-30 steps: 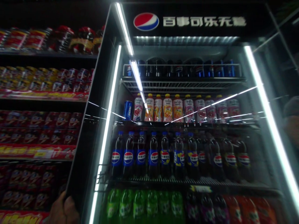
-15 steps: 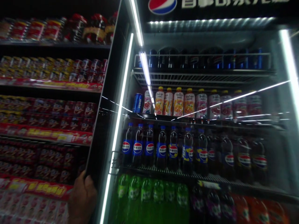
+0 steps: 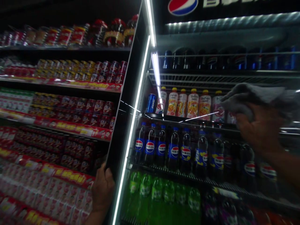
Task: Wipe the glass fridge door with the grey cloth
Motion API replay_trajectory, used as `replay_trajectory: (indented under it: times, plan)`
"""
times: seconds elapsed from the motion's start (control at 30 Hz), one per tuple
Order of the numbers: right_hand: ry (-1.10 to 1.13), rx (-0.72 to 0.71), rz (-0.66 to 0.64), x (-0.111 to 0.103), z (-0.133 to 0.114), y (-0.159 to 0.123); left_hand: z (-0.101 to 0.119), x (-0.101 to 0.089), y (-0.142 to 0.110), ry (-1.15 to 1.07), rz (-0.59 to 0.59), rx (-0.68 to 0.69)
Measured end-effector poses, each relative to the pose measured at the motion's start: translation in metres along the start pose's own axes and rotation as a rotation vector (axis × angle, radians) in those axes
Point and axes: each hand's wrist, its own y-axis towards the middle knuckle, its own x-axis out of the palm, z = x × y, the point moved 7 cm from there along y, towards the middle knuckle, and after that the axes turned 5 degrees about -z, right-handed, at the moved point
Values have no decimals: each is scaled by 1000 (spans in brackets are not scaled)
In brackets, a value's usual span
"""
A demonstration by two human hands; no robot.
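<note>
While your left hand (image 3: 102,185) is curled nearly closed on the left edge of the fridge (image 3: 125,103), your right hand (image 3: 263,126) is in front of the fridge's right part, partly closed on one grey cloth (image 3: 260,93). The cloth is bunched over the fingers; whether it touches the glass you cannot tell.

Inside the fridge, its upper shelf has dark and blue drinks (image 3: 212,61), too dim to count. Below them, toward the fridge's left side, is one blue can (image 3: 151,103), then six yellow-capped juice bottles (image 3: 192,103) in plain sight, with at least one more partly behind your right hand. Lower down, seven cola bottles (image 3: 174,147) show clearly from the fridge's left side, and dimmer ones follow to the right. Under those are six green bottles (image 3: 157,189), with purple-labelled bottles (image 3: 227,212) to their right.

Left of the fridge, three red-topped jars (image 3: 117,32) are on the top shelf of the rack (image 3: 63,48), beside red packets; stacked yellow and red cans (image 3: 77,70) fill the level beneath.

The fridge's header bears the red, white and blue Pepsi logo (image 3: 182,7). You can read "PEPSI" on the blue can and on one yellow-and-blue label, and 百事可乐 on the cola labels. The juice lettering is blurred.
</note>
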Motion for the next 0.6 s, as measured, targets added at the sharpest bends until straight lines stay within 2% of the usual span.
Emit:
replay_trajectory:
  times: [0.07,0.17,0.43,0.6]
  plan:
    - [122,-77,-23,4,-47,-1,0,1,0,-5,-6,5]
    - [170,-165,-76,9,-108,-7,-1,2,1,-16,6,20]
    - [337,-282,-226,20,-224,-30,-6,6,-1,-26,69,93]
    - [479,-469,-353,20,-301,-67,-3,5,-1,-24,47,85]
